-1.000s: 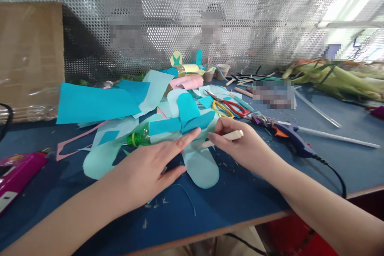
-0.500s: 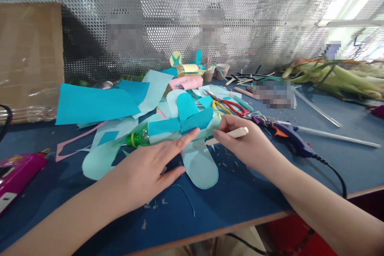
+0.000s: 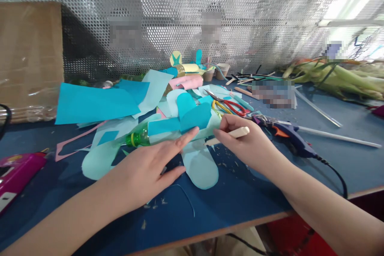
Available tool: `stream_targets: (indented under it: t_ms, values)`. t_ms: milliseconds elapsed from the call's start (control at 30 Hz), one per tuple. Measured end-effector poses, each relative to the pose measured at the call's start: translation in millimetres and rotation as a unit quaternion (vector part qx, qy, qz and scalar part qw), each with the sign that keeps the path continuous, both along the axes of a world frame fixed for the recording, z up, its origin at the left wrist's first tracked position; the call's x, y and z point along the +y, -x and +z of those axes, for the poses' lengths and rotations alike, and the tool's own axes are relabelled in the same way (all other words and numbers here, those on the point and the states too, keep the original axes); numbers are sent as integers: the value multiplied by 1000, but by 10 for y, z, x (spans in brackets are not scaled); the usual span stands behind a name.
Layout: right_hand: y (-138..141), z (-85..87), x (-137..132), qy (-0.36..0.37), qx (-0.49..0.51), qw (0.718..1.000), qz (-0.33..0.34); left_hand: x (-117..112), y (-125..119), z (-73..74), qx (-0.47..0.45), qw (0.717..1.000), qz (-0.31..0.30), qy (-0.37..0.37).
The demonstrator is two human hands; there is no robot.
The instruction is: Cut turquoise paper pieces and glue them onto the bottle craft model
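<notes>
A green plastic bottle (image 3: 141, 136), wrapped in light and bright blue paper, lies on its side in front of me with its neck to the left. Bright blue rounded paper flaps (image 3: 196, 118) stick up from it, and a pale blue rounded flap (image 3: 200, 168) hangs out toward me. My left hand (image 3: 150, 168) lies along the near side of the bottle, fingers stretched and the index fingertip against the paper. At the right end, my right hand (image 3: 243, 138) is closed, thumb and index finger together, around a cream pen-like stick (image 3: 240, 132). Its narrow end points left.
Red-handled scissors (image 3: 231, 106) lie behind the bottle among paper scraps. A blue glue gun (image 3: 295, 142) with a cord sits right of my right hand. A magenta device (image 3: 21, 172) is at left, near a cardboard sheet (image 3: 31, 60). Corn husks (image 3: 327, 78) lie far right.
The bright blue flap on top of the bottle has lifted a little and shows more of its face. My left index fingertip has shifted very slightly; the right hand stays in place.
</notes>
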State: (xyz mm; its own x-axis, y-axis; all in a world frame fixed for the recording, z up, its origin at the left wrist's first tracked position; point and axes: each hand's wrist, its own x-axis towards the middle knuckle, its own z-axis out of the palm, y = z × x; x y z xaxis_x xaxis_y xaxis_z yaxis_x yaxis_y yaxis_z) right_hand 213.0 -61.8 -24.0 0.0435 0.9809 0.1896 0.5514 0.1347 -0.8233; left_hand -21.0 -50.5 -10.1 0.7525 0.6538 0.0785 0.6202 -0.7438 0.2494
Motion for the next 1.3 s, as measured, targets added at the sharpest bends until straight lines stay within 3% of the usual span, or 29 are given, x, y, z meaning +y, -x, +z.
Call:
stream_targets:
  t_ms: [1300]
  values:
    - [-4, 4, -40, 18, 2, 999, 41, 15, 26, -68, -38, 999, -22, -28]
